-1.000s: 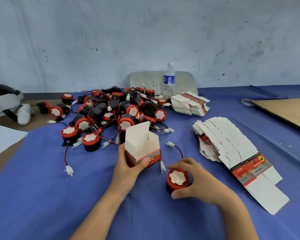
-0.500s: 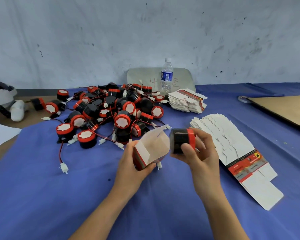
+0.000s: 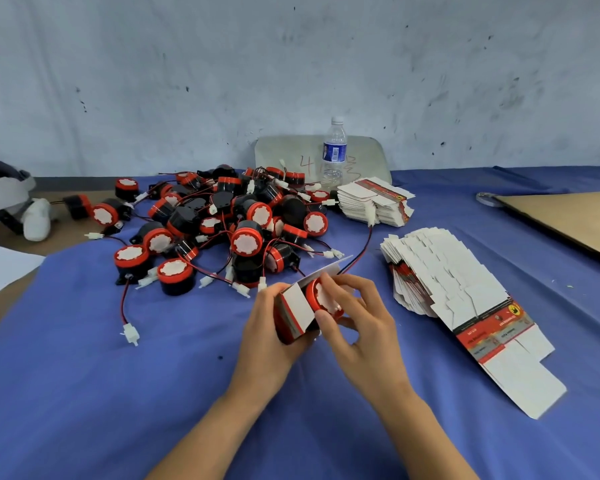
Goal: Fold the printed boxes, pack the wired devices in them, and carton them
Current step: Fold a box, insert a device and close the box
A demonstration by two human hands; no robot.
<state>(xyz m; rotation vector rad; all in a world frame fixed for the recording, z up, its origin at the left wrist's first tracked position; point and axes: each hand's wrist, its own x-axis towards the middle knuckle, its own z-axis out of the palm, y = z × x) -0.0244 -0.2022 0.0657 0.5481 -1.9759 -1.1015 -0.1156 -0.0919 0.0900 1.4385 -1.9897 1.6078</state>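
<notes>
Box (image 3: 293,315) is being grasped on its side by the left grip (image 3: 267,334), over the near worktop (image 3: 84,375). At its open mouth the right grip (image 3: 364,327) is pinching a red device (image 3: 321,299), wire trailing far right. Far left a device pile (image 3: 222,223) is lying, flat boxes (image 3: 440,271) right.

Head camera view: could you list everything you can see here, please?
Loose devices: dozens, black and red, piled centre-left.
Box: one, white and red, in the left hand.
Held device: one, red-rimmed, at the box's mouth.
Flat box stacks: two, white and red, right side.
Bottle: one, clear, behind the pile.
Cardboard: one, brown, far right.
Cloth: one, blue, spread under the goods.
Hands: two; left hand grips box, right hand pinches device.
</notes>
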